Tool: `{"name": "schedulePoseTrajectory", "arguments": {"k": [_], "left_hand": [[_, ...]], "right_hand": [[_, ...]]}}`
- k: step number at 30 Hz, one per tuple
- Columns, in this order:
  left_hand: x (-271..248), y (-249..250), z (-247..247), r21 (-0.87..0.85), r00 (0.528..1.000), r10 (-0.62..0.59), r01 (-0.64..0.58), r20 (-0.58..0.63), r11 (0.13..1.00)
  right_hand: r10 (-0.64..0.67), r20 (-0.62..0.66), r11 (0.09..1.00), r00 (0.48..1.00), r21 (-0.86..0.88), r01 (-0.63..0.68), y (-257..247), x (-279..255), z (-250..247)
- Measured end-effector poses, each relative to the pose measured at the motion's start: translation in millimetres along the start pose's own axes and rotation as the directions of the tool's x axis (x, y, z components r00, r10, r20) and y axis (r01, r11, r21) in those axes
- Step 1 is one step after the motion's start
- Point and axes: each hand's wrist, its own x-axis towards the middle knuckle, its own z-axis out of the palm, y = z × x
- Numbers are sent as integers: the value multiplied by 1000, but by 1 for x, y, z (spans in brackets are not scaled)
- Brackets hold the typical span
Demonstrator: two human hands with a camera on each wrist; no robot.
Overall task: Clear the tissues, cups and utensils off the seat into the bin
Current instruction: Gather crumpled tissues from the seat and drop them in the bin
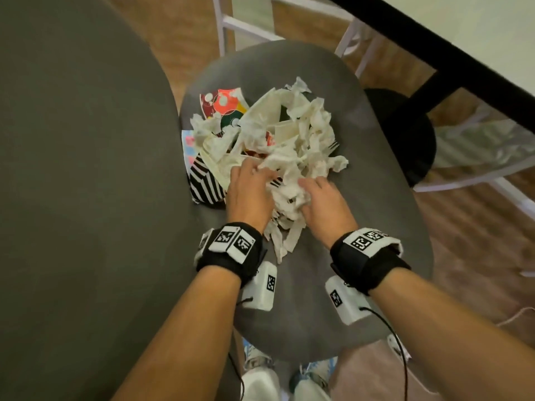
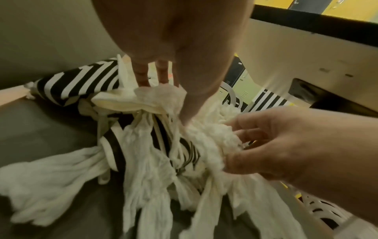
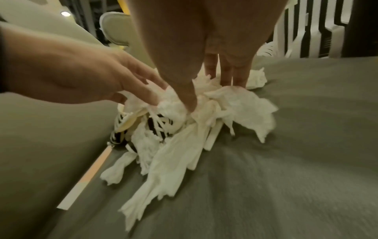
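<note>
A heap of crumpled white tissues (image 1: 292,146) lies on the round grey seat (image 1: 333,285). A black-and-white striped cup (image 1: 202,183) lies on its side at the heap's left edge, and a colourful cup (image 1: 224,104) at its far left. Pale plastic forks (image 3: 157,124) are tangled under the tissues. My left hand (image 1: 249,183) rests on the near side of the heap with straight fingers (image 2: 143,77) pushed into it. My right hand (image 1: 321,195) sits beside it, its thumb and curled fingers (image 2: 241,134) bunching a wad of tissue (image 2: 214,139).
A large dark grey surface (image 1: 72,169) borders the seat on the left. A black table edge (image 1: 434,53) and its round black base (image 1: 405,134) lie to the right. White chair legs (image 1: 231,24) stand beyond the seat. A white perforated basket (image 2: 319,208) shows low on the right.
</note>
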Motion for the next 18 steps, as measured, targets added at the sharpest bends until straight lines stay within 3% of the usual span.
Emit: {"name": "schedulePoseTrajectory", "arguments": {"k": [6,10,15,18], "left_hand": [[-25,2,-3,-340,957,-246,183,-153,923],[-39,17,-9,-490,934,-276,135,-228,861],[-71,29,2,-555,926,-357,233,-124,799],[-86,30,17,-598,928,-373,310,20,739]], "right_hand": [[-3,-254,994,967,108,32,13,-33,-11],[-5,-396,971,918,219,99,27,-63,-22],[136,-437,947,889,320,12,45,-91,-22],[264,-363,914,894,390,-112,49,-101,-18]]}}
